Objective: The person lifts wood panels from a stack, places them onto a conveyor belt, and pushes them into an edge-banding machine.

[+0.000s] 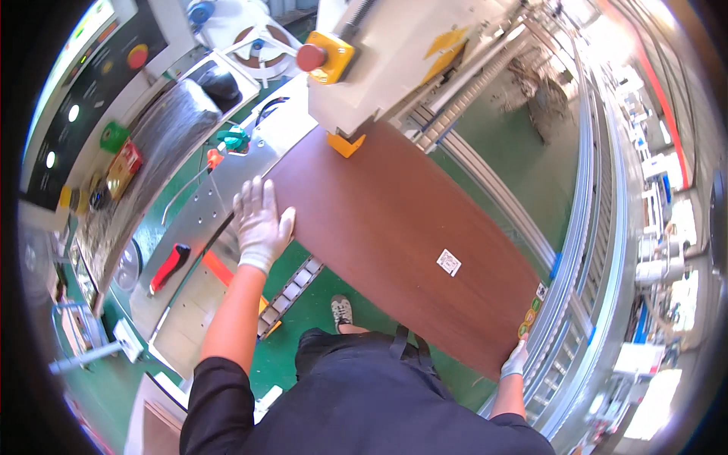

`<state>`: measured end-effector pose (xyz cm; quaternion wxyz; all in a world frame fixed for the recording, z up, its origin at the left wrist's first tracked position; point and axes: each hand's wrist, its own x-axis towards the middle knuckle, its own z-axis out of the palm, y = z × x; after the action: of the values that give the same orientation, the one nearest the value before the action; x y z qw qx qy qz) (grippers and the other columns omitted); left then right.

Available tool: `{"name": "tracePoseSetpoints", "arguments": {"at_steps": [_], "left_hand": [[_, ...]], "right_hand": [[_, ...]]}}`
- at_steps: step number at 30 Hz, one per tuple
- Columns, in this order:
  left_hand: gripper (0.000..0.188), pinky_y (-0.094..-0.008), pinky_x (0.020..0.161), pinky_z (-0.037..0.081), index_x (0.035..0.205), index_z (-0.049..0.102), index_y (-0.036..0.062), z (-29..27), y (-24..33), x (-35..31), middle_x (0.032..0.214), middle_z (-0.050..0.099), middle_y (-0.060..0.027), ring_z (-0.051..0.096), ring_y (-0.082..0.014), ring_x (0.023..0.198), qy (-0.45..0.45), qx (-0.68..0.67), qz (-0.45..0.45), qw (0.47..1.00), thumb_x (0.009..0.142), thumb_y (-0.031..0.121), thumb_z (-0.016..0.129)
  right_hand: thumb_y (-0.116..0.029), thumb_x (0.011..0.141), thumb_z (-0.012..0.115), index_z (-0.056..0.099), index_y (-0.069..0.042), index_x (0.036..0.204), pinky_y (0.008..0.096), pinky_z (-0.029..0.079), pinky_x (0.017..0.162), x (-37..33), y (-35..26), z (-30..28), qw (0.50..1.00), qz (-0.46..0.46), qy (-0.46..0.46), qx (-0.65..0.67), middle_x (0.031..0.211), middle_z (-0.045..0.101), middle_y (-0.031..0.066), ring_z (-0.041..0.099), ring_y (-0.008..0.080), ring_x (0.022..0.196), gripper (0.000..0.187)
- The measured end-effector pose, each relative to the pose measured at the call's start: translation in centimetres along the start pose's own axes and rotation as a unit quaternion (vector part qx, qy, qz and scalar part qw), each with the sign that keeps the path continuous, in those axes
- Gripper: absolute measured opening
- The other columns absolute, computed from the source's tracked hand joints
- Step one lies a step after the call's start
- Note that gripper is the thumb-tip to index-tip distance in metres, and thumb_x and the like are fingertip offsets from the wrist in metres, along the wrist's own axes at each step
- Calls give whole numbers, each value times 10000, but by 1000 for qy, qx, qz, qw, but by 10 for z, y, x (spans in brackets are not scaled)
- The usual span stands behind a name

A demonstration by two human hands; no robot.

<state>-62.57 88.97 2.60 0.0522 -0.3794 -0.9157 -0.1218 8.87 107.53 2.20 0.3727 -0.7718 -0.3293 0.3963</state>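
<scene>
A long brown wood-look panel (379,220) stretches from under the pale machine head to the lower right. A white printed label (449,263) lies on its face, and round coloured stickers sit at its right end. My left hand (260,225), in a thin white glove, lies flat with fingers stretched out at the panel's left end, over the metal table (205,208). My gloved right hand (516,359) grips the panel's near right corner; part of its fingers is hidden. A red and black utility knife (170,268) rests on the table left of my left hand.
Above the panel, the machine head (364,91) carries a red button (310,58) on a yellow box. Metal roller rails (584,250) run along the right. At the far left stands a dark control panel (91,98). A chain-like track (292,296) sits below the panel's left end.
</scene>
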Motion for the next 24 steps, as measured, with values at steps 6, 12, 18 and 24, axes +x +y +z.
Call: {"name": "tracePoseSetpoints", "arguments": {"at_steps": [6,12,18,24], "left_hand": [[713,-513,1265,133,1515,460,35,10,33,44,1612,393,-164,292,-365,1523,50,-69,4,996,966,485,521],[283,-471,1198,309,1144,728,102,39,7,41,1244,711,-121,552,-329,1341,165,-255,-4,953,960,228,555],[250,-444,1062,456,1076,738,72,30,-6,-4,1156,726,-137,637,-340,1184,123,-247,-31,961,940,197,569],[188,-431,860,515,1037,721,43,-7,-40,-94,940,684,-134,631,-356,941,161,-288,-29,944,932,144,603]], "right_hand": [[-390,1033,597,523,52,1454,374,375,1146,58,-30,13,997,-66,23,-21,1444,551,135,529,231,1276,615],[-348,1012,617,642,68,1295,379,376,1096,114,-54,4,977,-180,-8,-116,1294,622,140,537,227,1174,504],[-418,1013,610,627,31,1265,400,471,977,85,-80,15,917,-233,69,-316,1215,625,165,587,254,1073,515],[-479,1051,489,573,-18,1277,402,560,792,101,-40,21,993,-15,-118,7,1244,640,195,672,332,1015,521]]}}
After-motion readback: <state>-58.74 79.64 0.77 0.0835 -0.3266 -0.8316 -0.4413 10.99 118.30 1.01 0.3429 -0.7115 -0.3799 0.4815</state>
